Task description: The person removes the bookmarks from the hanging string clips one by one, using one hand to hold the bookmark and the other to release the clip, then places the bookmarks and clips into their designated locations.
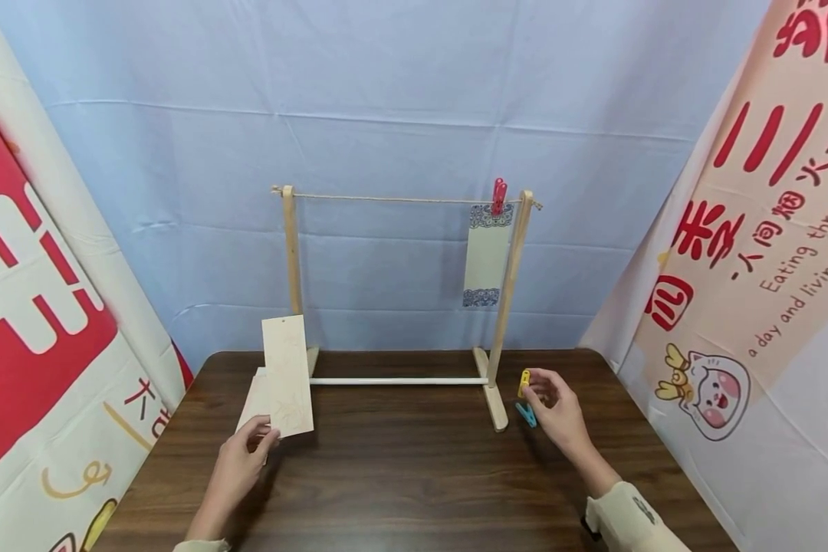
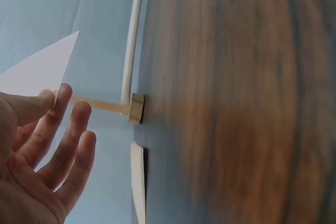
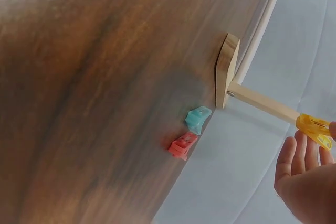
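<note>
Dark wooden surface (image 1: 414, 475): my left hand (image 1: 243, 460) fingers grip the card (image 1: 287, 387) near its left edge; my right hand (image 1: 559, 410) pinches the yellow clip (image 1: 524, 382)

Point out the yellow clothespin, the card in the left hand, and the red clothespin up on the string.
yellow clothespin (image 1: 524, 382), head view, middle of its body.
card (image 1: 287, 376), head view, centre of its face.
red clothespin (image 1: 499, 195), head view, middle, above the string.

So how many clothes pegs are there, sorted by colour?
Red pegs: 2, one on the string, one on the table
Blue pegs: 1
Yellow pegs: 1, pinched in the right hand
Total: 4
</note>
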Motion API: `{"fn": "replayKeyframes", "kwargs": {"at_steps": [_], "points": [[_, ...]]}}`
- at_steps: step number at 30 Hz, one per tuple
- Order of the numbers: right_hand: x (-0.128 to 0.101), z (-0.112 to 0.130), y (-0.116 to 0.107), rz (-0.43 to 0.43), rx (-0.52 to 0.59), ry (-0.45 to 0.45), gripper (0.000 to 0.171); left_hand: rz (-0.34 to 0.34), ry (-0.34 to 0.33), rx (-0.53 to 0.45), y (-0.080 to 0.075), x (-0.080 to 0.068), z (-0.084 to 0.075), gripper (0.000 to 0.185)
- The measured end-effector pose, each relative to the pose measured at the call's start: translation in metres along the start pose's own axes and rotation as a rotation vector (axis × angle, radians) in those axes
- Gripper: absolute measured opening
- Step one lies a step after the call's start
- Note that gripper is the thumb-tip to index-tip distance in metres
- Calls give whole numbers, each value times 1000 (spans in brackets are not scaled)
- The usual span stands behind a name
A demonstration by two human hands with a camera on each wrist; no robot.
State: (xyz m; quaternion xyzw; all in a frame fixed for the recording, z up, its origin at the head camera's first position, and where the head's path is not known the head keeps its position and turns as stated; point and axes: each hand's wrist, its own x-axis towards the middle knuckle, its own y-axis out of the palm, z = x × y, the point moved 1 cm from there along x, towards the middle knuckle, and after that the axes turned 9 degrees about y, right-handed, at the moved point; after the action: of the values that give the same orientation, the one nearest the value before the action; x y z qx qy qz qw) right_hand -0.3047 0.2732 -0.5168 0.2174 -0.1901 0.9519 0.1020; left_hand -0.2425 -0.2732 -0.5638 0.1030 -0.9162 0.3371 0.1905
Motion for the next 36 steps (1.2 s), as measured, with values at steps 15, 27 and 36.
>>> {"fn": "replayKeyframes", "kwargs": {"at_steps": [15, 27, 36], "points": [[-7, -19, -6, 28, 6, -11, 36, 19, -25, 67, -20, -15, 9, 26], [-18, -30, -9, 21, -85, 49, 36, 14, 6, 125, -41, -21, 12, 23], [-26, -30, -14, 24, -147, 22, 32, 16, -35, 199, -54, -27, 19, 24]]}}
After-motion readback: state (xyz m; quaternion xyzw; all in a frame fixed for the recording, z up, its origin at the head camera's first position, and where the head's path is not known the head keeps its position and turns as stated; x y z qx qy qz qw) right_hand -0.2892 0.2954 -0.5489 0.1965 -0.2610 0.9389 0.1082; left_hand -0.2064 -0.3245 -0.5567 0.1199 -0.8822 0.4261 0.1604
